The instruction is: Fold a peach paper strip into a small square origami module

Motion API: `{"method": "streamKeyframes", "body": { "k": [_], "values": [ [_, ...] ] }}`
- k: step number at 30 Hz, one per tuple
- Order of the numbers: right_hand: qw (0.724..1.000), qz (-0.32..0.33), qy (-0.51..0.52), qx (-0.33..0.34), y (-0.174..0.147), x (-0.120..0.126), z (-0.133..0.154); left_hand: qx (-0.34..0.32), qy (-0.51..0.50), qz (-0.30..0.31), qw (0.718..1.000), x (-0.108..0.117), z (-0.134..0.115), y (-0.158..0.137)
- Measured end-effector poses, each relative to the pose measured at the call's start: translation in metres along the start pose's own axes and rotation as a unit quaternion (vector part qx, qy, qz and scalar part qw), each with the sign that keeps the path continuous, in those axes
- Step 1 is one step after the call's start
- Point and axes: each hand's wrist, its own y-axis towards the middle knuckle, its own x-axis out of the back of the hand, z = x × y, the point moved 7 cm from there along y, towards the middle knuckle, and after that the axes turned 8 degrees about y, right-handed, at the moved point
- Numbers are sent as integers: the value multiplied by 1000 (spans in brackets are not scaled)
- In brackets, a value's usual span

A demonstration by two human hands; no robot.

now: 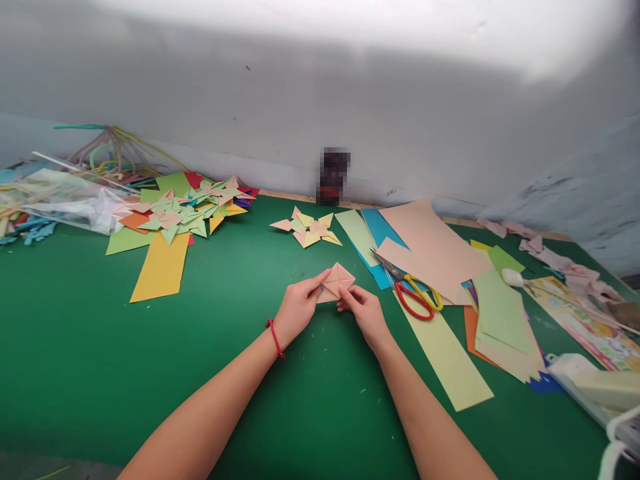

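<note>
A small pink folded paper with crease lines is held between both hands above the green tabletop. My left hand, with a red cord bracelet at the wrist, pinches its left side between thumb and fingers. At the lower right edge, my right hand grips the same paper with thumb and fingertips. Just beyond it lie folded paper pieces in pink and yellow. Red and yellow handled scissors rest to the right on paper sheets.
Star-like folded papers are heaped at the left back, over a yellow strip. Pink sheets and a pale green strip lie right. Fuzzy coloured stems and a clear plastic bag sit far left. A wall stands behind.
</note>
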Motion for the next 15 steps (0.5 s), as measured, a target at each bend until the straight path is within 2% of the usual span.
{"method": "streamKeyframes", "body": {
  "k": [6,15],
  "values": [
    [1000,-5,-12,10,0,-1,-2,-24,7,-2,1000,1,-4,1],
    [999,-3,-36,16,-1,-2,3,-6,-18,-9,1000,1,4,1]
  ]
}}
